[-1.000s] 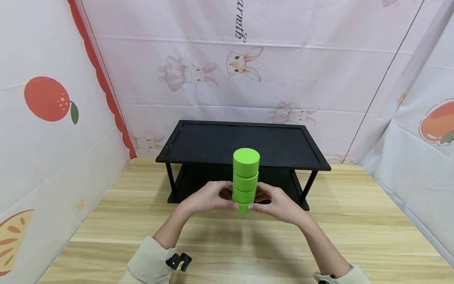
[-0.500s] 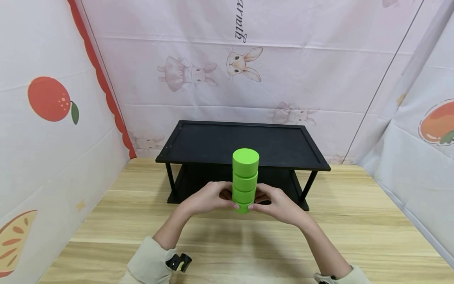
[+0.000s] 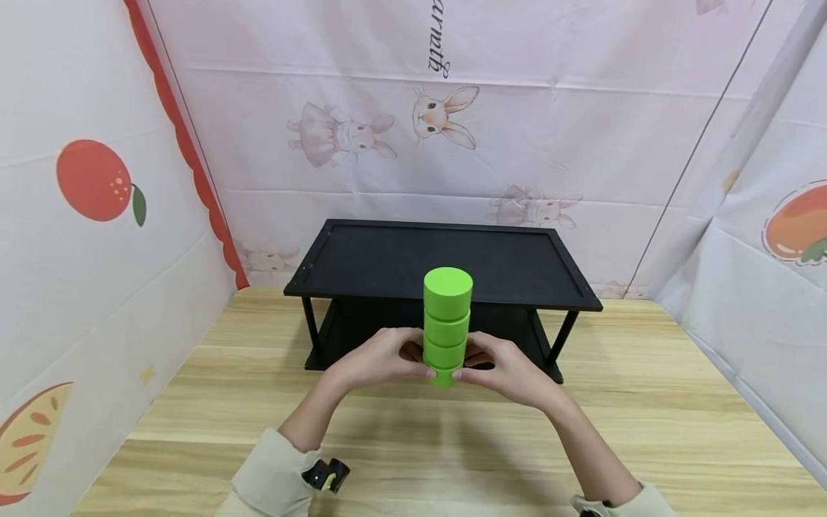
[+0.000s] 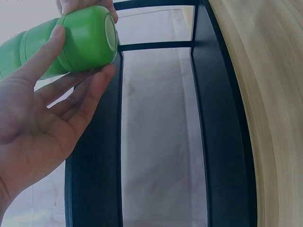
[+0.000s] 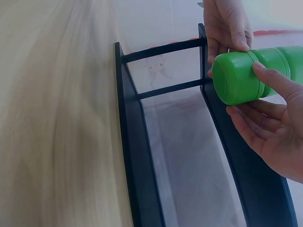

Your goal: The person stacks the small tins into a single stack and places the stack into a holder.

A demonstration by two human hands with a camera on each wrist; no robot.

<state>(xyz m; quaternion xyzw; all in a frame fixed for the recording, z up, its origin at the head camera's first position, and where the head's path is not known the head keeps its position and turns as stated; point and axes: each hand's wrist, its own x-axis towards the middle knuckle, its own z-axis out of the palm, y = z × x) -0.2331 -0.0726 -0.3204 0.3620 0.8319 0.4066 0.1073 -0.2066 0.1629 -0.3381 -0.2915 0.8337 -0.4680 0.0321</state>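
A bright green cylindrical bottle (image 3: 447, 316), ringed by grooves and with a flat top, stands upright in the middle of the head view. Its lower part is held from both sides. The left hand (image 3: 381, 359) grips it from the left, thumb on the near face and fingers curled behind. From the right, the right hand (image 3: 507, 370) grips it in the same way, the two thumb tips close together near the base. Both wrist views show the round base of the bottle (image 4: 90, 40) free of fingers, above the wooden surface.
Behind the hands stands a black two-tier rack (image 3: 446, 262) with a flat top board and a lower shelf. It rests on a wooden table (image 3: 646, 402). Printed cloth (image 3: 549, 151) hangs behind the table and at both sides.
The bottle and both hands have risen very slightly, with the grip unchanged. The cloth on the left has shifted a little to the right.
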